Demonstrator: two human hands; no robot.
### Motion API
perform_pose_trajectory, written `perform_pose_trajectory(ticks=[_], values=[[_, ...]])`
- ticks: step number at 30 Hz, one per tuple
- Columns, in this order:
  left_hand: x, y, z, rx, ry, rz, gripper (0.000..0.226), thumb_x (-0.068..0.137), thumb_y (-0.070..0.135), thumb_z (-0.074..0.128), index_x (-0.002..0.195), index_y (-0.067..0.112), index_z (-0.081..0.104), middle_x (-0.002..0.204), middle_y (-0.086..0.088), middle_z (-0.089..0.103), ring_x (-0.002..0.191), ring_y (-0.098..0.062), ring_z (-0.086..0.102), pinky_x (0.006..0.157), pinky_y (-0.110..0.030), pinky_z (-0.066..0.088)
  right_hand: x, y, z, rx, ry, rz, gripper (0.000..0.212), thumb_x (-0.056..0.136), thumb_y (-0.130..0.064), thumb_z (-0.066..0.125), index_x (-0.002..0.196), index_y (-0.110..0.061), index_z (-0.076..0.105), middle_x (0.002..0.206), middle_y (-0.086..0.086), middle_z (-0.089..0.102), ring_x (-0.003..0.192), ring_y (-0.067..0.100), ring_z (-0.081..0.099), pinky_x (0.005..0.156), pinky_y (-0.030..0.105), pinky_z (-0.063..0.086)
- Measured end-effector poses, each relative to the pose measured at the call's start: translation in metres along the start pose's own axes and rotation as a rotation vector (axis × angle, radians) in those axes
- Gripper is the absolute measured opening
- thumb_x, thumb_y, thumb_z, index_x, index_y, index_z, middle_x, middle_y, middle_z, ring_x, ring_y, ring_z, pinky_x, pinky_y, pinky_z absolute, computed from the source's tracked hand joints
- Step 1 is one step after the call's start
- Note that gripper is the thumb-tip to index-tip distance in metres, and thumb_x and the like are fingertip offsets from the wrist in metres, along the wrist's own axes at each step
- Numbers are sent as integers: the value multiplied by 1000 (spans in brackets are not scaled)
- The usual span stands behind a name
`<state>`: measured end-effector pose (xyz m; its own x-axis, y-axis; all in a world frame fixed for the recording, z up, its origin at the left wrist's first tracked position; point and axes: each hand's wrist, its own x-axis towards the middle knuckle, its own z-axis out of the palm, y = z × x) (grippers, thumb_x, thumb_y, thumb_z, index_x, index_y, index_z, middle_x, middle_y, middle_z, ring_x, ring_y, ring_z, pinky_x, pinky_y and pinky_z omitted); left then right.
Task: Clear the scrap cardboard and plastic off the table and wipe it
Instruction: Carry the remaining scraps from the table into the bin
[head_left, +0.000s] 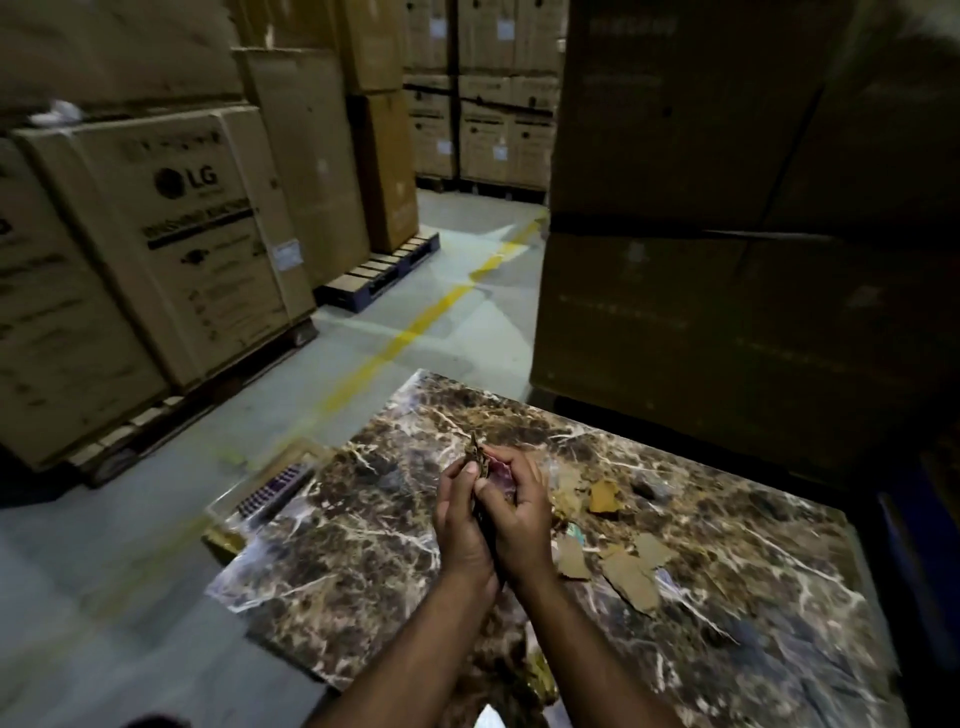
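Evidently gathering as they go, the left hand (462, 525) and right hand (522, 512) clasp collected scraps (480, 460) together above the marble-patterned table (363, 571), freeing neither for the cardboard pieces (631, 574) nearby.

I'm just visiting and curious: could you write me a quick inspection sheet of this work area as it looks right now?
Surface: marble-pattern table, not yet cleared.
Job's things: cardboard scraps lie right of the hands; one orange-brown scrap lies farther back.
Clutter: a boxed item at the table's left edge.
Grippers: left hand and right hand pressed together, holding a small bundle of scraps.
Cables: nothing seen.
Surroundings: stacked LG cartons on pallets, yellow floor line, dim light.
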<state>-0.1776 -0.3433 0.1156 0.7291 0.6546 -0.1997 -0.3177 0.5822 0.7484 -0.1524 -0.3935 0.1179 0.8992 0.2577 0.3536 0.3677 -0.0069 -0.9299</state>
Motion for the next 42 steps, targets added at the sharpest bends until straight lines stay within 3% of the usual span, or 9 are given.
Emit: perform_pose_trajectory(ticks=[5,10,14,19,26,31,36,38,42], values=[[5,42,-31,14,79,116,78,69,43,72,127,-6,58,99,-11,74,89,-19,72,76,-26,58,-7,-18,54,164,-74,17,28,85,-50,66,110,-38,70,116,-9,68,115,10,63,99,33,51],[12,100,-79,31,188,227,21,103,4,44,115,0,59,82,5,76,79,-8,71,68,-16,55,-21,-43,128,258,-197,53,28,89,-31,67,113,-18,72,114,-11,72,113,7,65,96,22,50],[17,159,-150,-65,330,296,25,102,4,44,115,11,64,99,0,75,89,-14,71,74,-21,57,-51,-61,216,321,-339,106,22,89,-19,62,108,-20,73,112,-4,75,109,15,69,97,32,54],[13,237,-270,-119,536,357,32,98,7,53,124,19,68,135,-4,65,128,-22,59,109,-43,45,-114,-76,345,330,-531,220,17,89,-20,61,101,-26,72,103,4,75,100,22,70,90,37,54],[-9,316,-421,-198,794,422,27,97,0,54,108,16,73,115,-5,75,114,-27,68,92,-32,57,-209,-99,485,349,-782,346,23,87,-18,58,108,-20,67,100,-6,74,95,9,70,80,23,53],[-15,314,-481,-266,964,410,24,94,1,61,108,14,75,112,-10,75,109,-32,70,91,-39,55,-246,-81,527,314,-936,455,40,100,-5,53,131,-28,62,130,3,68,120,17,65,99,33,54],[6,275,-530,-213,1141,440,27,93,-5,61,116,6,70,107,14,76,108,-11,70,85,-22,55,-267,-22,555,216,-1007,530,43,100,6,46,117,-28,67,116,-5,73,109,6,68,92,24,55],[22,250,-555,-157,1187,414,26,95,-1,62,115,13,70,111,22,73,113,-7,66,92,-24,53,-276,19,568,167,-1056,561,40,100,5,47,117,-25,68,112,-5,75,110,13,69,95,31,55],[57,195,-610,18,1317,336,24,92,31,67,114,37,71,131,12,66,130,-16,56,108,-35,44,-291,103,600,88,-1146,565,30,98,-5,52,112,-23,71,113,3,75,108,20,69,100,45,54]])
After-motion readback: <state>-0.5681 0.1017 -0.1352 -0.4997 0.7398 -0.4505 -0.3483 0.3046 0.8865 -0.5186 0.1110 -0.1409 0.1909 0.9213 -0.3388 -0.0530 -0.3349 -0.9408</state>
